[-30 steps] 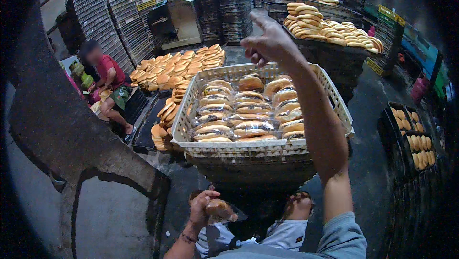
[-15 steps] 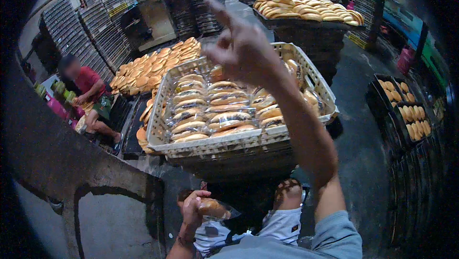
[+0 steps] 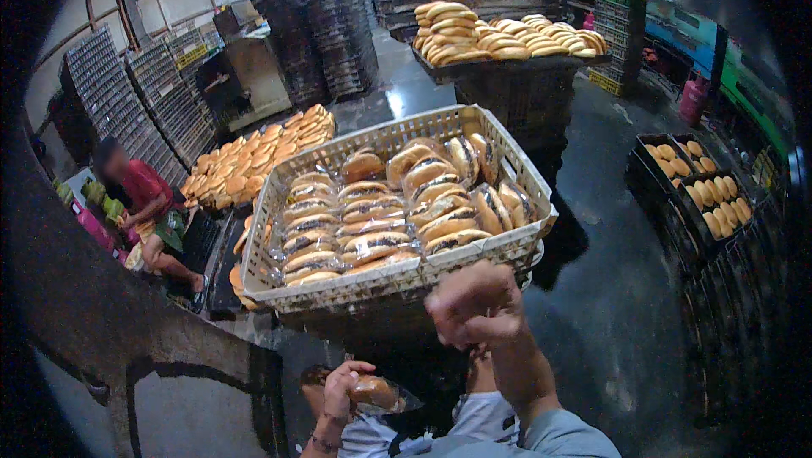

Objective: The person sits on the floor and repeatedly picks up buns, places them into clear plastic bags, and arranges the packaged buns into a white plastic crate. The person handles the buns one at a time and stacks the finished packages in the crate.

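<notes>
Got my left hand (image 3: pixel 342 390) wrapped round a bagged bun (image 3: pixel 375 390), near side of the white crate (image 3: pixel 355 293); probably light, squishy and slick in that film, so gripping gently round the middle seems best. My right hand (image 3: pixel 478 301), by the crate's front wall, is blurry, so can't tell how closed it is or if it's holding anything. Crate's raised rim surrounds packed buns (image 3: pixel 378 242); floor (image 3: pixel 592 297) to its right gives elbow room before the black trays (image 3: pixel 683 197).

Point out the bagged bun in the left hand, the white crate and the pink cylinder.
Bagged bun (image 3: pixel 374 391), head view: middle of the bread.
White crate (image 3: pixel 364 287), head view: near wall.
Pink cylinder (image 3: pixel 693 103), head view: middle of its body.
</notes>
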Tool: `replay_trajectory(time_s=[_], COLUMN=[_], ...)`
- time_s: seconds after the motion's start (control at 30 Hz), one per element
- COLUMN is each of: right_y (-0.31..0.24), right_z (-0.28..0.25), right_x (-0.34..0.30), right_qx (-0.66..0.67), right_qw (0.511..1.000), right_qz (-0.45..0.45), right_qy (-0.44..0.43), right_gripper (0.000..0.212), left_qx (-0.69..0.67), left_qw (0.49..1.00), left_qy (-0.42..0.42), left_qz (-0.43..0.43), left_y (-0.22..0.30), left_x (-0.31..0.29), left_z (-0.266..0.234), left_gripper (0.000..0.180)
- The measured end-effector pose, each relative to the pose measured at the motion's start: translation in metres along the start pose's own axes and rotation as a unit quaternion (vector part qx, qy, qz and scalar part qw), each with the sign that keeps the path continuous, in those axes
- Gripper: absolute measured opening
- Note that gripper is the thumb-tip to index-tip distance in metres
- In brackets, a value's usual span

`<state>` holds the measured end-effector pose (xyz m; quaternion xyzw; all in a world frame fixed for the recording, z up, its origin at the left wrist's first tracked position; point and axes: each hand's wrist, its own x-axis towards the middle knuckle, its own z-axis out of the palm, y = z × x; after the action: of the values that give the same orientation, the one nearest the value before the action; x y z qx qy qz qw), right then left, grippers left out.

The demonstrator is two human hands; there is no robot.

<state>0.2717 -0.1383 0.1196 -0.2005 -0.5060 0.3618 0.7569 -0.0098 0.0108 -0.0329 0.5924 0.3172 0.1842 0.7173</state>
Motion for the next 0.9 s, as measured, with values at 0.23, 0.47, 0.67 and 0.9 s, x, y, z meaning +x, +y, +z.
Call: replay_trajectory(time_s=[0.23,0.47,0.67,0.9], right_y=[0.058,0.100,0.116,0.107], right_z=[-0.035,-0.056,-0.079,-0.094], right_x=[-0.052,-0.131,-0.170,-0.178], right_qx=[-0.112,-0.323,-0.468,-0.477], right_qw=[0.971,0.852,0.785,0.788], right_qz=[0.207,0.364,0.244,0.329], right_qy=[0.050,0.194,0.324,0.208], right_gripper=[0.019,0.019,0.019,0.020], left_qx=[0.028,-0.033,-0.032,-0.057], left_qw=[0.999,0.999,0.997,0.996], left_qy=[0.020,-0.021,0.002,0.043], left_qz=[0.025,0.037,0.070,0.059], left_y=[0.006,0.000,-0.016,-0.005], left_x=[-0.009,0.001,0.007,0.008], left_z=[-0.004,0.001,-0.012,-0.031], left_gripper=[0.043,0.035,0.035,0.037])
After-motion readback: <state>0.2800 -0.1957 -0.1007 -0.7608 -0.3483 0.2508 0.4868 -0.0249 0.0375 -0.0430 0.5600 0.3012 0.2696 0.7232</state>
